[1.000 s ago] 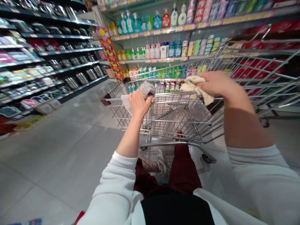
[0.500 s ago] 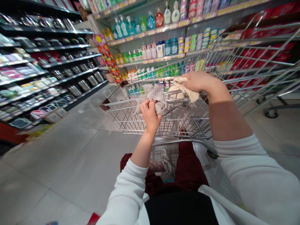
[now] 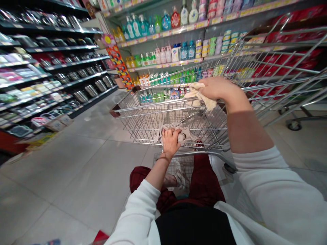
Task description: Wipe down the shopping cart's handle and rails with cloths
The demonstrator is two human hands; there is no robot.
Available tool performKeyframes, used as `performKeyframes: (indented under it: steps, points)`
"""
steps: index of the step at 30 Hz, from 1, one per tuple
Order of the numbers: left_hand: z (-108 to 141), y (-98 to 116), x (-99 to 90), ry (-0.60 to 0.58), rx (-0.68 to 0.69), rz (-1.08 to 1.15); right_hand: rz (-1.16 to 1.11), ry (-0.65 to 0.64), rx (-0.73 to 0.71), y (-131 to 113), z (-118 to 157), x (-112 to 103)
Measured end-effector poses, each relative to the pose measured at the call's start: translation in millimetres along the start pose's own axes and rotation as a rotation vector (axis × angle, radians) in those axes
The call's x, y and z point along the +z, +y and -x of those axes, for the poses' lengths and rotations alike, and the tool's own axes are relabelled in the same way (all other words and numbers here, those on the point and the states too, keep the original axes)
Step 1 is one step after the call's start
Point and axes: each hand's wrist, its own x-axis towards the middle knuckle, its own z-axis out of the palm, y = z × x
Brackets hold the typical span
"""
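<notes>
A wire shopping cart (image 3: 143, 119) lies across in front of me, close to my legs. My left hand (image 3: 170, 141) is closed on a crumpled greyish-white cloth (image 3: 187, 134), low against the cart's near wire side. Higher up, at the cart's top rail, my right hand (image 3: 217, 89) is closed round a cream cloth (image 3: 196, 95). Part of that cloth hangs down past the rail. The fingertips of the right hand are hidden behind the hand and cloth.
More metal cart framework (image 3: 276, 75) stands at the right, with a caster wheel (image 3: 294, 126) on the floor. Shelves of pump bottles (image 3: 166, 54) run along the back. At the left are racks of metal pots (image 3: 81, 95). Grey tiled floor (image 3: 76, 163) extends on the left.
My left hand has moved down with the greyish-white cloth, from near the top rail to the lower wires. The right hand with its cream cloth has hardly moved.
</notes>
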Motion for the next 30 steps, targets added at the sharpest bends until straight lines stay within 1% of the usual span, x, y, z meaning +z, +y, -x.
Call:
performKeyframes:
  steps: [4, 8, 10, 12, 15, 18, 20, 22, 25, 27, 28, 30]
  points:
    - [-6, 7, -9.5, 0.090, 0.048, 0.084, -0.014, 0.020, 0.005, 0, 0, 2]
    - [-25, 13, -10.9, 0.186, 0.026, 0.068, -0.013, 0.039, 0.014, -1, 0, 3]
    - [-34, 15, -9.0, 0.194, 0.001, 0.048, -0.016, 0.036, 0.016, -1, 1, 2]
    - [-37, 16, -5.5, 0.166, -0.014, 0.025, -0.020, 0.034, 0.022, -3, 3, 1]
    - [-27, 11, 3.0, 0.080, -0.025, -0.019, -0.026, 0.040, 0.040, -3, 4, 0]
    - [-11, 0, 14.7, -0.025, -0.017, -0.052, -0.025, 0.062, 0.051, -1, 3, 2]
    - [-2, -7, 22.8, -0.065, -0.003, -0.061, -0.017, 0.073, 0.048, 1, 1, 5]
    - [2, -13, 30.8, -0.058, 0.008, -0.050, -0.012, 0.077, 0.042, 2, -1, 7]
    - [7, -22, 43.1, 0.002, 0.021, -0.001, -0.021, 0.082, 0.044, 2, 0, 7]
    - [17, -29, 51.8, 0.022, 0.042, 0.031, -0.026, 0.083, 0.046, 0, 1, 6]
    - [24, -34, 56.2, 0.015, 0.051, 0.042, -0.029, 0.081, 0.046, 0, 2, 5]
    - [41, -45, 64.3, -0.046, 0.064, 0.057, -0.033, 0.077, 0.045, -2, 3, 3]
